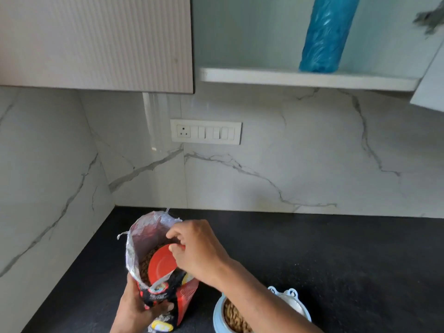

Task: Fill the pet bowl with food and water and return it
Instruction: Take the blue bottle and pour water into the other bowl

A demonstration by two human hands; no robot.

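1. Pet bowl (217, 313): a pale blue double feeder at the bottom edge of the head view, standing on the black counter to the right of the food bag and partly hidden under the right forearm. Its near compartment already holds brown kibble, so the food part looks begun, perhaps nearly done. The far compartment shows only a pale interior; whether it holds water I cannot tell. By my reading, water and carrying the bowl back are still to come.

2. Food bag (165, 294): a red and black kibble bag with a silvery lining, upright on the counter just left of the bowl, its mouth open and kibble visible inside.

3. Left hand (137, 308): its fingers are curled round the lower front of the bag, steadying it.

4. Right hand (197, 248): reaching into the bag's mouth, its thumb and fingers pinching the edge of a red scoop (162, 263). The scoop lies tilted inside the bag against the kibble; I judge it is either taking another load or being put away.

5. Countertop (312, 248): dark, speckled stone, running into a corner at the left.

6. Walls (264, 169): white marble-look slabs with grey veins, bearing a white switch plate (206, 132) with one socket.

7. Above: a ribbed pale cabinet door (96, 42) at left and an open white shelf (307, 79) at right, with a blue plastic-wrapped roll (324, 37) standing on it.
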